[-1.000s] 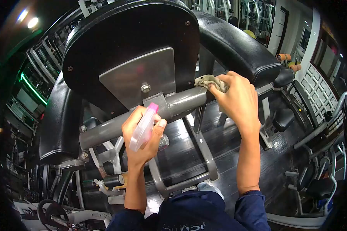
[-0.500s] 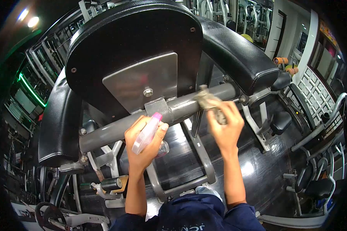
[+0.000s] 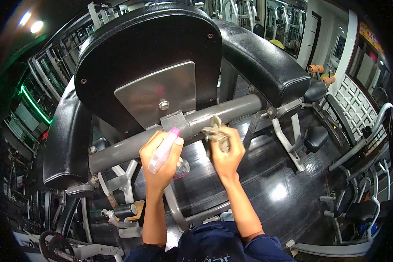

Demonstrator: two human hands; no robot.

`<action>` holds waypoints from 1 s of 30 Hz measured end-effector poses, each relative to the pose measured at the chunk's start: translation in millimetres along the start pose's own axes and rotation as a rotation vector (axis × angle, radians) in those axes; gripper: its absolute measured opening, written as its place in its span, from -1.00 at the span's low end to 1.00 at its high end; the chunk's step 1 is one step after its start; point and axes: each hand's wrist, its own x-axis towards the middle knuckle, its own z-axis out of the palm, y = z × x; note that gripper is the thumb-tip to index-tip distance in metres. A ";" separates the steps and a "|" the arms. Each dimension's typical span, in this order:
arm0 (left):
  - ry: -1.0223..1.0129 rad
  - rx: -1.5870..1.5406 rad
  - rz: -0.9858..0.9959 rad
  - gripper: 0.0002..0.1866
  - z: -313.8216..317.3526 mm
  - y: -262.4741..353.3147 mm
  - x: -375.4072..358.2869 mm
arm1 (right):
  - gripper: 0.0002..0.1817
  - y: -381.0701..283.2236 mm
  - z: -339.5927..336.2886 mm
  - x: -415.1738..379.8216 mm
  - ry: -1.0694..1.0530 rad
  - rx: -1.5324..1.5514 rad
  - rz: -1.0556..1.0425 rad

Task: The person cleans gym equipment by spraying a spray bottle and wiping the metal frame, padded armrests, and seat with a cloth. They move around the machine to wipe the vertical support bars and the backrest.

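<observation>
A spray bottle with a pink nozzle [image 3: 163,153] is in my left hand [image 3: 158,163], its fingers wrapped round the neck just below the grey crossbar [image 3: 131,148]. Part of the clear bottle body shows under the hand. My right hand [image 3: 228,159] grips a crumpled greyish cloth [image 3: 216,133], which lies against the lower side of the crossbar, right of the central bracket [image 3: 174,124]. Above the bar stands a black backrest [image 3: 148,48] with a bolted metal plate [image 3: 157,91] on its rear face.
Black padded arms flank the backrest, one at the left [image 3: 67,139] and one at the right [image 3: 266,61]. Grey frame legs [image 3: 177,205] stand on the dark shiny floor [image 3: 266,174]. More gym machines are at both sides, with a small black seat [image 3: 316,139] at the right.
My right hand has moved left and slightly down with the cloth, closer to the central bracket. My left hand has barely moved and still holds the bottle.
</observation>
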 end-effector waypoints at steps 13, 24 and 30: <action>-0.014 0.020 -0.003 -0.85 -1.5 1.9 0.7 | -0.79 -11.6 35.8 -29.6 -0.277 0.762 0.724; -0.062 0.056 -0.017 -0.90 7.9 17.6 -4.3 | -0.71 23.5 -43.7 43.9 0.250 0.766 0.710; -0.109 0.165 0.113 -0.90 32.9 26.8 3.9 | -0.51 22.4 -29.9 40.6 0.278 0.468 0.719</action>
